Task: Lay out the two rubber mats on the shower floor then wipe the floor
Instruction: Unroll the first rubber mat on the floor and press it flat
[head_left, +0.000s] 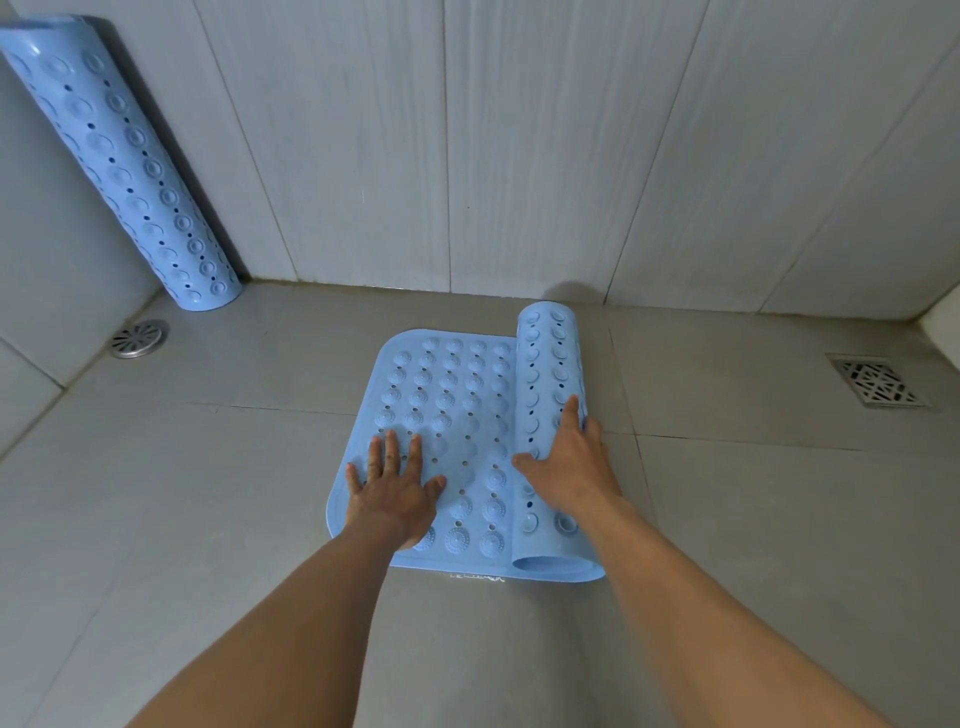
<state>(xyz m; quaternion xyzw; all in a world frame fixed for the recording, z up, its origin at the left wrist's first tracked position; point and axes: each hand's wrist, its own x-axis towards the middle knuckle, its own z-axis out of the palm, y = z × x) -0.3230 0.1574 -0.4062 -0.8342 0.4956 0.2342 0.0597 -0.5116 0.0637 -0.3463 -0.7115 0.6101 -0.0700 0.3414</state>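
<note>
The shower floor (208, 493) is large grey tiles; pale streaked wall tiles (519, 156) rise behind. A round drain (139, 339) lies far left of the square drain (878, 382).

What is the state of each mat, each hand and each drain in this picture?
Floor mat: partly unrolled, flat on the left, its right part in a roll.
Second mat: fully rolled, standing, leaning in the wall corner.
Left hand: fingers spread, pressing the flat part.
Right hand: resting on the roll.
Round drain: uncovered.
Square drain: uncovered.

Tiled shower: grey wall tiles (519, 156), floor drains (139, 339).
</note>
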